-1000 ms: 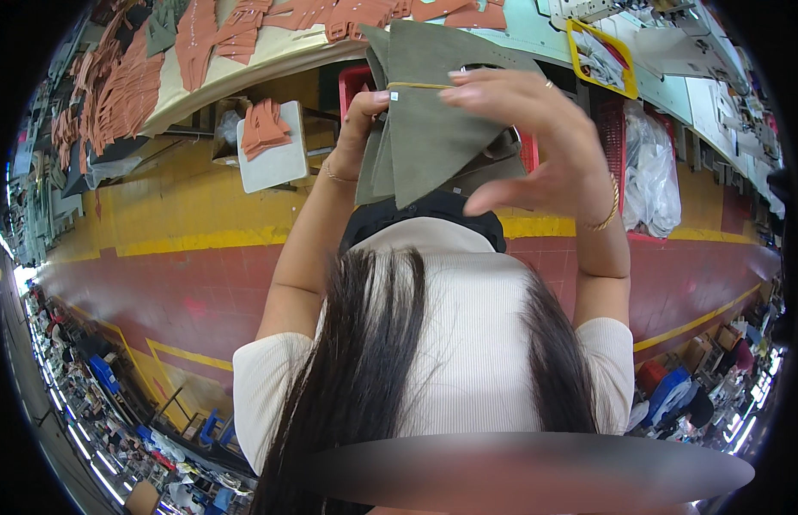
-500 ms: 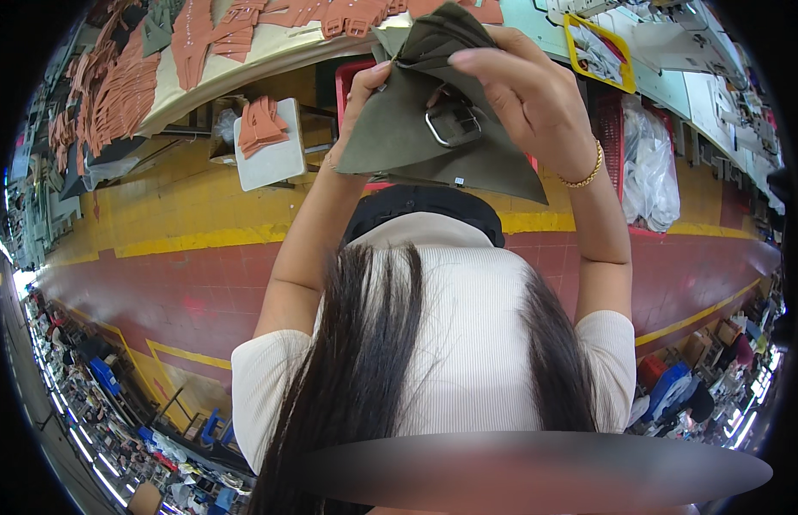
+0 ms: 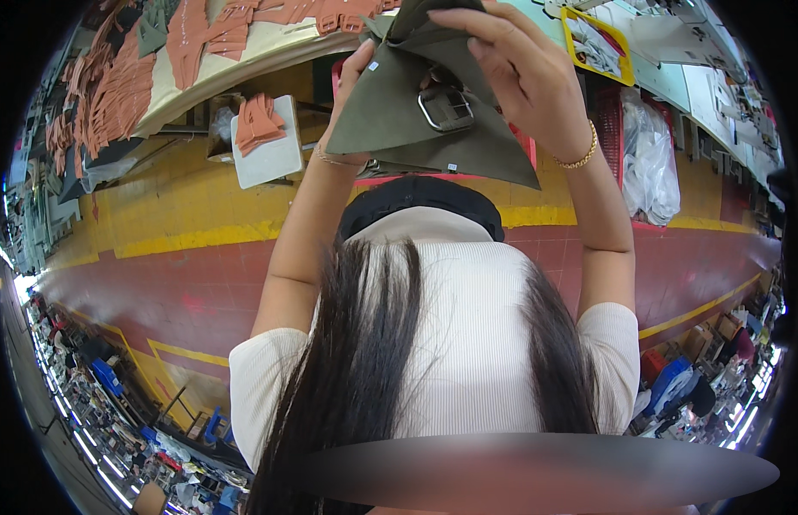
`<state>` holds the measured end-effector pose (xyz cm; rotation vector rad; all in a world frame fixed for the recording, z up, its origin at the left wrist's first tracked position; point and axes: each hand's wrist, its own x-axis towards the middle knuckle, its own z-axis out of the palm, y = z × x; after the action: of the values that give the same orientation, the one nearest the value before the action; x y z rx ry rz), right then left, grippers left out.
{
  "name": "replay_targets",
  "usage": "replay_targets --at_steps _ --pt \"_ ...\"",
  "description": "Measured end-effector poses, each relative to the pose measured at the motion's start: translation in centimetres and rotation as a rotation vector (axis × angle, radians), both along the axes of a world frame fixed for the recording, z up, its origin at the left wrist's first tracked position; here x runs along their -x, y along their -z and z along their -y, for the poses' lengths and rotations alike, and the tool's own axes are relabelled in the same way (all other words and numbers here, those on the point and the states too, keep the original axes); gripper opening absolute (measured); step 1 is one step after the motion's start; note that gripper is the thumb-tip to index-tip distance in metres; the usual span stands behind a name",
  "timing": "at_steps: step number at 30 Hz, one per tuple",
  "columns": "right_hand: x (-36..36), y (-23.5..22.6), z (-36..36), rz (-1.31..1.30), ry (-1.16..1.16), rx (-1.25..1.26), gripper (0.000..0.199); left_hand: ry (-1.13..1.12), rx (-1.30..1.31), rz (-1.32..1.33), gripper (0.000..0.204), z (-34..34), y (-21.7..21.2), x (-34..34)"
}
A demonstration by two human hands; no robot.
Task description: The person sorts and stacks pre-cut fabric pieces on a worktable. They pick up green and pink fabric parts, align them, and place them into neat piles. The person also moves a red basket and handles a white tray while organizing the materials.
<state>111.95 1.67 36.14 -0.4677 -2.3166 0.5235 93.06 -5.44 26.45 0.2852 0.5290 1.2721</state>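
An olive-green fabric piece (image 3: 383, 110) hangs between my two hands, gathered into folds at its top and widening toward its lower edge. A silver-coloured metal buckle (image 3: 444, 109) lies on its middle. Small pale stickers dot the fabric. At the left edge, my left hand (image 3: 354, 73) grips the gathered cloth, its fingers partly hidden behind it. On the upper right, my right hand (image 3: 533, 73) has hold of the folds, with a finger stretched across them and the thumb lower down; its other fingers are partly hidden.
Orange fabric pieces (image 3: 128, 90) cover the table at the far left. More orange pieces (image 3: 260, 125) rest on a white stool (image 3: 285, 157). To the right stand a yellow basket (image 3: 629, 64) and a red crate (image 3: 611, 146) beside clear plastic bags (image 3: 648, 167). Sewing machines (image 3: 669, 39) line the far right.
The fabric and both hands have shifted slightly up and left. My right hand's finger and thumb have moved upward on the folds. More of a sticker beside my left hand shows.
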Motion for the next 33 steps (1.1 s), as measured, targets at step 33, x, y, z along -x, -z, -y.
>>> replay_targets --at_steps 33 --pt "20.3 6.2 15.2 0.037 -0.802 0.009 0.024 -0.622 0.568 -0.769 0.037 24.5 2.3 9.9"
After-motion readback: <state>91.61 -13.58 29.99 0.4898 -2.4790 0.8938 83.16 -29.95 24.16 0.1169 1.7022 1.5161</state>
